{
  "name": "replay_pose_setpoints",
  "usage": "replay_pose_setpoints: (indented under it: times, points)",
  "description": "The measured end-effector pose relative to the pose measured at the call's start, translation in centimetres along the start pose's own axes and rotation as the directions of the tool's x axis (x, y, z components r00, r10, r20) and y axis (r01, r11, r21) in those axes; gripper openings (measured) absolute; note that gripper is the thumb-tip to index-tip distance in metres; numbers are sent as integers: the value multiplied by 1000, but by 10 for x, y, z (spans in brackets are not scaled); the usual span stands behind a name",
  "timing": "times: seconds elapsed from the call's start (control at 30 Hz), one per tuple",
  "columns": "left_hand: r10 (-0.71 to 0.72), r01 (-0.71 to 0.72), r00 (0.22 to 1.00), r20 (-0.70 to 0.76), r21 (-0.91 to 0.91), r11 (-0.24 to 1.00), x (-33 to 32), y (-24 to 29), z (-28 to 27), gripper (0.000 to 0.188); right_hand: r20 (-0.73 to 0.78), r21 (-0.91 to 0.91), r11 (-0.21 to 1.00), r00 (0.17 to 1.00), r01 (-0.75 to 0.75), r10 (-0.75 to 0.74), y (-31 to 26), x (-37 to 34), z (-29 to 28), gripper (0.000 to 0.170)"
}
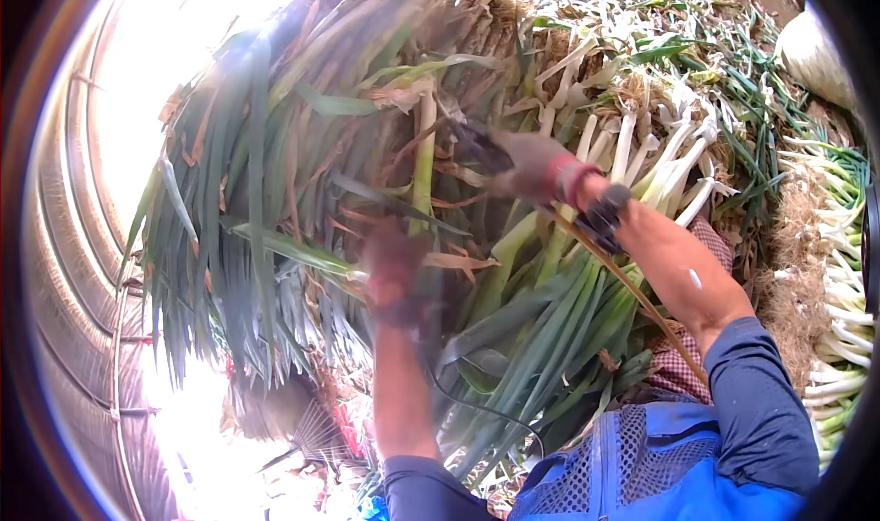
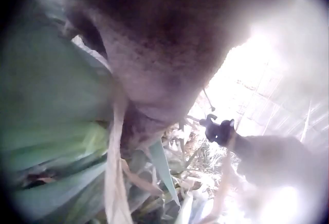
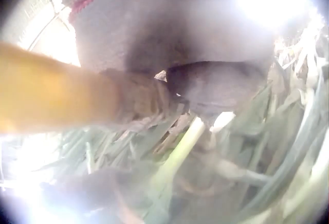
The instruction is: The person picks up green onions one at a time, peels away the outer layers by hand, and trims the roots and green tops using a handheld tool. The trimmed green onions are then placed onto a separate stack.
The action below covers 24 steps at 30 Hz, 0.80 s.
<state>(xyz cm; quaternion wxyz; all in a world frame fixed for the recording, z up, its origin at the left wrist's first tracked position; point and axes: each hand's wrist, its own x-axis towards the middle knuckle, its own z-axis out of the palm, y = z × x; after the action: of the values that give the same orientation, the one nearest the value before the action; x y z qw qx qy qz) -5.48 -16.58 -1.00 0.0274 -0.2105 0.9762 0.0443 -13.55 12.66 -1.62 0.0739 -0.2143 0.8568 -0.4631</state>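
Note:
My gloved right hand grips a long wooden handle that slants back toward my body. In the right wrist view, the same yellowish handle runs in from the left to the glove's dark fingers. Below those fingers shows the pale green stalk of a large green onion. My left hand, gloved and blurred by motion, holds this green onion near its lower end in the head view. In the left wrist view, the dark glove lies against broad green leaves and a dry strip, its fingertips mostly hidden.
A big heap of green onions droops leaves to the left, with white stalks on the right. Trimmed onions with roots line the far right. A fan rake stands low at left, near the ribbed plastic wall.

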Motion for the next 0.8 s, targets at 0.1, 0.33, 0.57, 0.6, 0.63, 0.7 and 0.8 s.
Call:
replay_pose_setpoints:
  times: [0.1, 0.33, 0.57, 0.6, 0.63, 0.7, 0.8]
  points:
    - [2, -11, 995, -101, -85, 996, -11, 15, -4, 46, 195, 88, 986, 973, -142, 123, 0, -55, -2, 68]
    - [11, -31, 995, -98, -207, 978, -24, 22, -17, 41, 316, 94, 996, 948, 1, -30, -5, -144, 19, 89]
    - [27, -50, 996, -85, -278, 959, -21, 8, 0, 41, 302, 137, 991, 952, 3, -45, -14, -142, 24, 83]
    - [28, -50, 996, -83, -278, 959, -23, 10, 1, 41, 266, 121, 992, 964, -26, -7, -14, -133, 24, 80]
    - [4, -21, 998, -64, -271, 962, -23, 11, 1, 40, 261, 149, 986, 965, -77, 36, -14, -118, 21, 74]
    - [-15, 2, 999, -47, -264, 965, -24, 14, -3, 40, 210, 138, 988, 977, -73, 43, -15, -90, 13, 69]
    - [-16, -3, 998, -60, -298, 955, -36, 19, -10, 41, 133, 62, 995, 989, -75, 67, -17, -44, 2, 60]
